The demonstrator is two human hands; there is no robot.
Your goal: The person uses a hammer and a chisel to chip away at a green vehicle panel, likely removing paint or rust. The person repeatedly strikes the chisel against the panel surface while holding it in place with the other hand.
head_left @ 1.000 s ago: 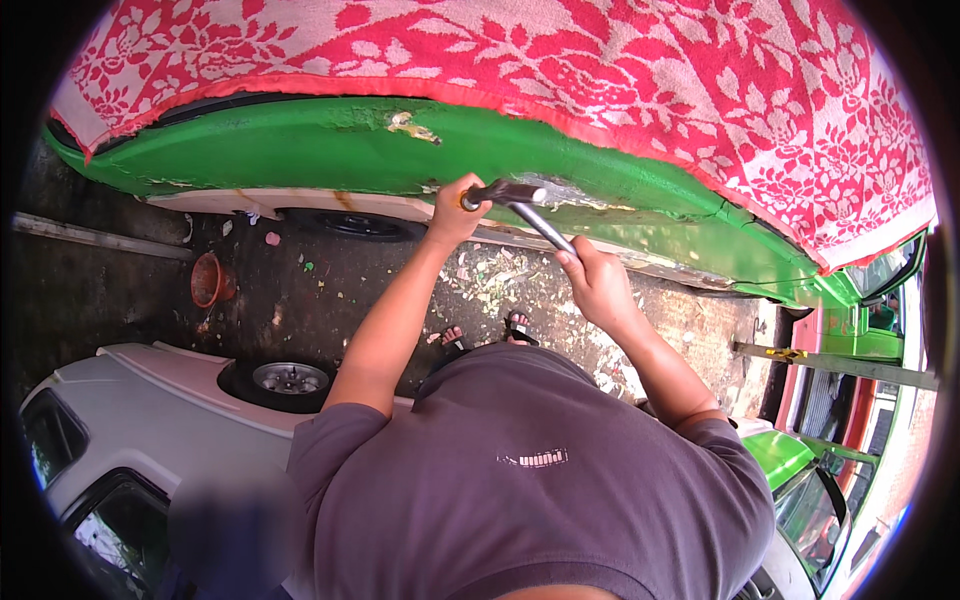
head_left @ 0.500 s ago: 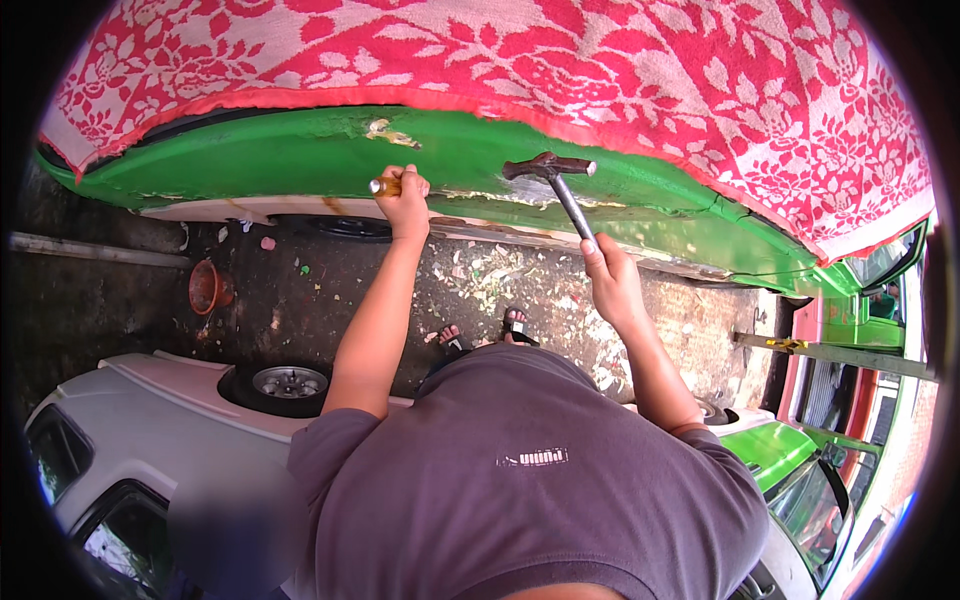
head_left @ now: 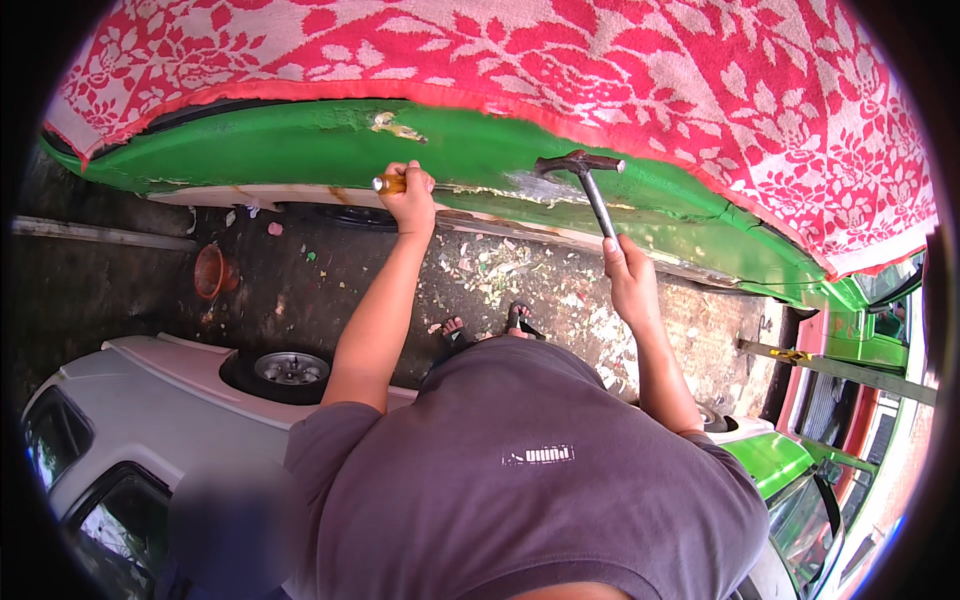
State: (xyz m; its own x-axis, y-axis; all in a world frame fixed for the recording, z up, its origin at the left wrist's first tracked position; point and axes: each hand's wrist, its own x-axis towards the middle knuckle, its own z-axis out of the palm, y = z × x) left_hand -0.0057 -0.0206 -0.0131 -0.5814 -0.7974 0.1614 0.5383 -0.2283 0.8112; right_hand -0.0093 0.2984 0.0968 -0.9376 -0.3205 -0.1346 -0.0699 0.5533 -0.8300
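My left hand [head_left: 412,205] is closed around the amber handle [head_left: 392,184] of a tool, its metal-capped end facing left. The tool's blade or tip is hidden, so its kind cannot be told. In my right hand [head_left: 632,288] is a hammer [head_left: 596,200], gripped low on its metal shaft. Its dark head stands apart from the handle, to its right. Both hands are beside the green car panel [head_left: 300,150], which has chipped paint and a bare, scraped patch [head_left: 545,187] close to the hammer head.
A red-and-white floral towel [head_left: 560,60] drapes over the car. Paint flakes [head_left: 490,270] litter the ground around my sandalled feet. An orange bucket [head_left: 209,272] lies at the left. A whitish vehicle [head_left: 170,390] stands behind me on the left, and metal bars [head_left: 100,232] cross at both sides.
The hammer and my right hand have shifted to the right, away from the amber handle. My left hand keeps its hold with little movement.
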